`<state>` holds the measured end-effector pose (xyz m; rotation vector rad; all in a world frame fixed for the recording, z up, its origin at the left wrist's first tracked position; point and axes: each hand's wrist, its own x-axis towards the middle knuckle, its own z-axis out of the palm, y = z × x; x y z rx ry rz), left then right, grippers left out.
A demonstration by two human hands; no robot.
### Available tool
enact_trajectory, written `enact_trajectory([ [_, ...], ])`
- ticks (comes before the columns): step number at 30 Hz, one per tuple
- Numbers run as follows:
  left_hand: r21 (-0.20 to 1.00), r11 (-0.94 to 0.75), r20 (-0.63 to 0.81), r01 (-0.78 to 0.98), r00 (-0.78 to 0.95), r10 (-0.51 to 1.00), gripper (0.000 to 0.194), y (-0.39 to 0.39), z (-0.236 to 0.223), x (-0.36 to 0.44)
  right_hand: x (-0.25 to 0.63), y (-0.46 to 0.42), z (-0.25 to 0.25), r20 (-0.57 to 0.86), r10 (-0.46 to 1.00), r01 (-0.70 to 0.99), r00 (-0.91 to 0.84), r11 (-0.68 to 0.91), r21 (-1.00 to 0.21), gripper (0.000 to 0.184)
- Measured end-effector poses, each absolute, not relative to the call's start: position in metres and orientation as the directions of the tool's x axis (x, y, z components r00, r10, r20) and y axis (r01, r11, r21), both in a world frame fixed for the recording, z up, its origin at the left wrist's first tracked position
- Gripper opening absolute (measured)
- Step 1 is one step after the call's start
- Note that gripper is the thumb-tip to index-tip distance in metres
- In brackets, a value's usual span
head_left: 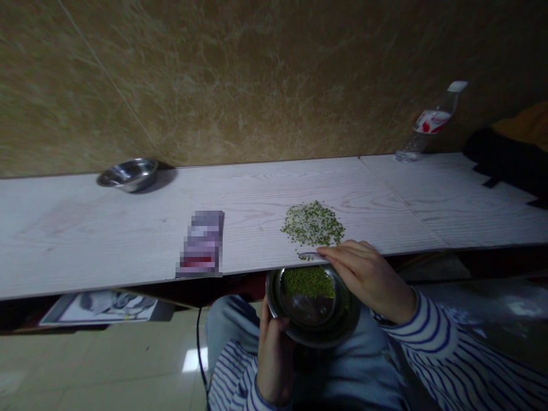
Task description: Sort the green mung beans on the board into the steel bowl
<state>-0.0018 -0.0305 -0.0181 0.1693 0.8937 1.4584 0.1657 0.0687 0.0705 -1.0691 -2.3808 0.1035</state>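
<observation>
My left hand [273, 354] is closed round the rim of a steel bowl [278, 308], held just below the table's front edge over my lap. Green beans [309, 282] lie in the bowl's far half. My right hand [368, 277] rests at the table edge above the bowl, fingers together and pressed flat, fingertips touching the near edge of a loose pile of green and pale beans [313, 224] on the white wooden table [107, 228]. A few beans [306, 256] sit right at the edge beside my fingertips.
A second steel bowl [128, 173] stands at the back left against the brown wall. A blurred purple packet [202, 244] lies near the front edge. A plastic water bottle [430, 122] leans at the back right, dark cloth [505, 160] beyond it. Papers [103, 307] lie under the table.
</observation>
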Motion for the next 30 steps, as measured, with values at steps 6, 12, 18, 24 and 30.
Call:
enact_trajectory([
  [6, 0.611, 0.171, -0.424, -0.773, -0.137, 0.895, 0.063, -0.032, -0.015, -0.002, 0.164, 0.059, 0.075, 0.411, 0.717, 0.661, -0.564, 0.69, -0.296, 0.027],
  [12, 0.602, 0.146, -0.388, -0.785, -0.129, 0.912, 0.062, -0.03, -0.019, -0.003, 0.163, 0.062, 0.074, 0.457, 0.735, 0.697, -0.501, 0.656, -0.29, 0.026],
  [18, 0.608, 0.13, -0.375, -0.783, -0.138, 0.917, 0.061, -0.03, -0.021, -0.004, 0.158, 0.071, 0.072, 0.44, 0.733, 0.696, -0.519, 0.661, -0.28, 0.029],
  [24, 0.594, 0.129, -0.385, -0.794, -0.14, 0.912, 0.063, -0.031, -0.019, -0.004, 0.161, 0.071, 0.074, 0.414, 0.73, 0.696, -0.545, 0.668, -0.262, 0.029],
  [30, 0.6, 0.14, -0.393, -0.788, -0.138, 0.909, 0.062, -0.032, -0.019, -0.003, 0.163, 0.064, 0.076, 0.416, 0.716, 0.67, -0.56, 0.687, -0.282, 0.027],
])
